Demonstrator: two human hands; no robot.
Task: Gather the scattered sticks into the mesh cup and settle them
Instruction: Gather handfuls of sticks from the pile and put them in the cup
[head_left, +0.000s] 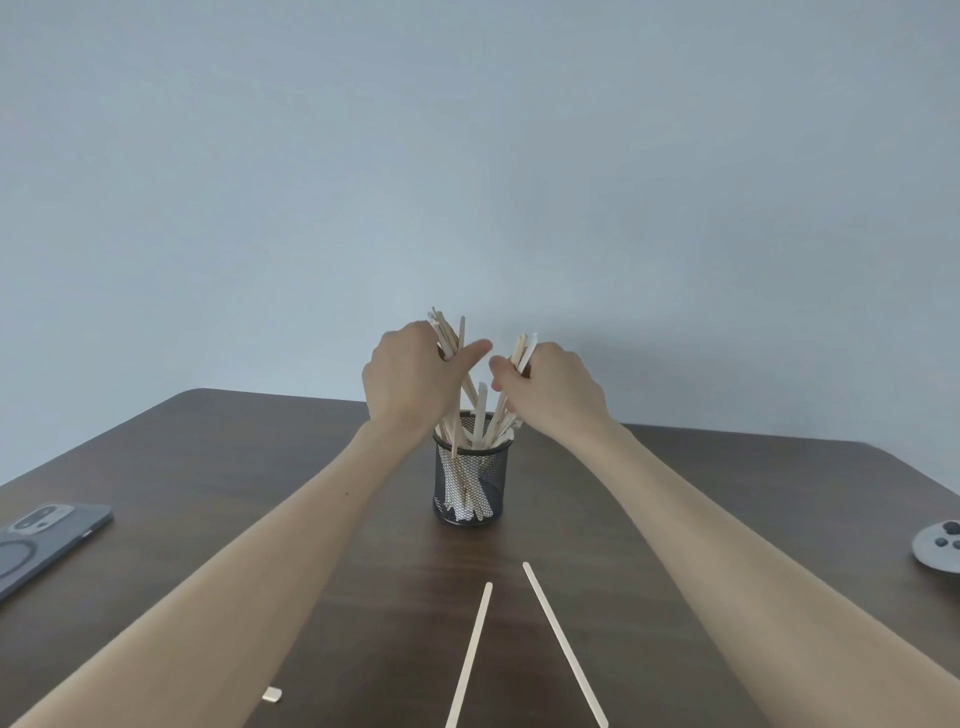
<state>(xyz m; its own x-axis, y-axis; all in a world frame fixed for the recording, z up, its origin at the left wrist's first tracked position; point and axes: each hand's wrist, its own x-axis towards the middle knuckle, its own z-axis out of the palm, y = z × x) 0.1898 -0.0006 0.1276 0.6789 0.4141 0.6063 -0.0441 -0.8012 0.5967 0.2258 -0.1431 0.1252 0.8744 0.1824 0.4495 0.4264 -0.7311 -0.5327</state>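
A black mesh cup (470, 488) stands upright in the middle of the dark wooden table (311, 597). Several pale wooden sticks (480, 415) rise out of it, fanned left and right. My left hand (410, 379) is closed around the left-leaning bunch above the cup, thumb stretched toward the right. My right hand (550, 389) grips the right-leaning bunch just above the rim. Two loose sticks lie flat on the table in front of the cup: one (470, 654) left of the other (563, 644). The end of a third stick (272, 694) shows below my left forearm.
A grey phone (47, 540) lies face down near the table's left edge. A round grey controller (937, 545) sits at the right edge. A plain pale wall rises behind the table's far edge.
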